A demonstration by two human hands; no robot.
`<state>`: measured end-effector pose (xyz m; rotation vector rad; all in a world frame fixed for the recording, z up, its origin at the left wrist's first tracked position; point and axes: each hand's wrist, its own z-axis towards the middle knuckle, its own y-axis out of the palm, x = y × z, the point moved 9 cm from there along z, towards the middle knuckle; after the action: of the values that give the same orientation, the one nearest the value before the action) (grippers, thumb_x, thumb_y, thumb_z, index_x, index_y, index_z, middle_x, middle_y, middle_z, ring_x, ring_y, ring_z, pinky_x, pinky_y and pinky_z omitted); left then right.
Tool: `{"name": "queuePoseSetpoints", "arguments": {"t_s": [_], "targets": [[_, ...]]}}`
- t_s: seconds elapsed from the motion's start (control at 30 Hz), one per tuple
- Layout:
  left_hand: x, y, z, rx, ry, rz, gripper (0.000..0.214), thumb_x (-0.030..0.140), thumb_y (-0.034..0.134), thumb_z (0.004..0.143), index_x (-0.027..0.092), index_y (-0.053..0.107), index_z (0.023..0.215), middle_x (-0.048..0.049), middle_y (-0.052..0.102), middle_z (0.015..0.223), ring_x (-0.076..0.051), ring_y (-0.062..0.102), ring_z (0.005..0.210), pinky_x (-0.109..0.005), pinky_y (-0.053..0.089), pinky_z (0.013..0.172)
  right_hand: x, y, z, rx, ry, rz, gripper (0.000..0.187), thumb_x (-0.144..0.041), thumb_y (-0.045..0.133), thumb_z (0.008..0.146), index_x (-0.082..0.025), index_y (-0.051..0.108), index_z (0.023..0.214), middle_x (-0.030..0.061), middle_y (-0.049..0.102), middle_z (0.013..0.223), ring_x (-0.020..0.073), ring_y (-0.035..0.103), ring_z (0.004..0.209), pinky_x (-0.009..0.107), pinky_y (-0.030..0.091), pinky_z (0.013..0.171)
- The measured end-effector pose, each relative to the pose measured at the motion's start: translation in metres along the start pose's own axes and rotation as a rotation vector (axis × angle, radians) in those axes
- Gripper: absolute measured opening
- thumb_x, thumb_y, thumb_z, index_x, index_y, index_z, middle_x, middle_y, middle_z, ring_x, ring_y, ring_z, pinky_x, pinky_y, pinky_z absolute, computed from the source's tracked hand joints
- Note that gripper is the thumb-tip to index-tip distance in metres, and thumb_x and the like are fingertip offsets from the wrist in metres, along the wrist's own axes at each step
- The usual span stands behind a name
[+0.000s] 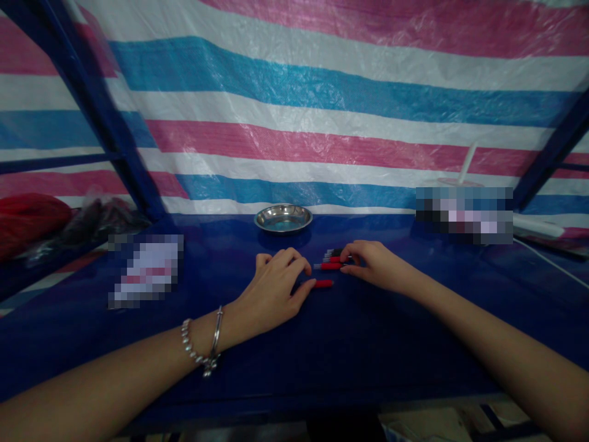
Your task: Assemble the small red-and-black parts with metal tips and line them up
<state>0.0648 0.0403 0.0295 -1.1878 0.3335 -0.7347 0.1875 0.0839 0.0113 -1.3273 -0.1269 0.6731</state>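
Note:
Several short, pen-like sticks lie close together on the blue tabletop (350,350). Red ones (330,266) and a black one (335,252) form a small row, their clear ends facing left. My right hand (375,264) has its thumb and index finger closed around the right ends of this row. A separate red stick (324,284) lies nearer to me; the thumb and index finger of my left hand (276,285) pinch its left end, which they hide. My left wrist bears a beaded bracelet (188,344) and a metal bangle (218,328).
Behind my hands stands a shallow round metal dish (284,220). Blurred-out packets lie at left (150,270) and right (478,218). A white cable (552,261) runs along the right. Blue frame posts and a striped plastic sheet (322,147) enclose the table.

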Motion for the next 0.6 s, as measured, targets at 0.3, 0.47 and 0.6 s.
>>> {"name": "queuePoseSetpoints", "arguments": {"t_s": [0.3,0.47,0.6], "targets": [[0.0004,-0.0008,-0.0003,-0.001,-0.003,0.007,0.01,0.025,0.046,0.082,0.018,0.052,0.087,-0.0024,0.052,0.094,-0.019,0.048,0.09,-0.034,0.028,0.073,-0.0017,0.0,-0.0011,-0.004,-0.01,-0.013,0.019,-0.029,0.056,0.074,-0.016,0.06,0.087,0.0038,0.057,0.077,0.0126,0.051,0.067,0.023,0.035,0.06],[0.0004,-0.0012,-0.0002,0.019,0.008,0.004,0.01,0.025,0.046,0.082,0.019,0.052,0.087,-0.0019,0.052,0.095,-0.018,0.048,0.09,-0.034,0.027,0.074,-0.004,0.004,-0.0006,-0.056,-0.034,-0.027,0.016,-0.026,0.055,0.074,-0.017,0.061,0.087,0.0033,0.057,0.075,0.0131,0.051,0.068,0.024,0.035,0.062],[-0.0001,-0.0008,-0.0008,0.039,0.014,0.01,0.01,0.025,0.046,0.082,0.019,0.051,0.089,-0.0017,0.052,0.095,-0.018,0.049,0.09,-0.034,0.027,0.074,-0.008,0.0042,-0.0013,-0.07,-0.049,-0.03,0.013,-0.021,0.052,0.076,-0.016,0.061,0.084,0.0046,0.057,0.078,0.0131,0.051,0.069,0.025,0.036,0.064]]}}
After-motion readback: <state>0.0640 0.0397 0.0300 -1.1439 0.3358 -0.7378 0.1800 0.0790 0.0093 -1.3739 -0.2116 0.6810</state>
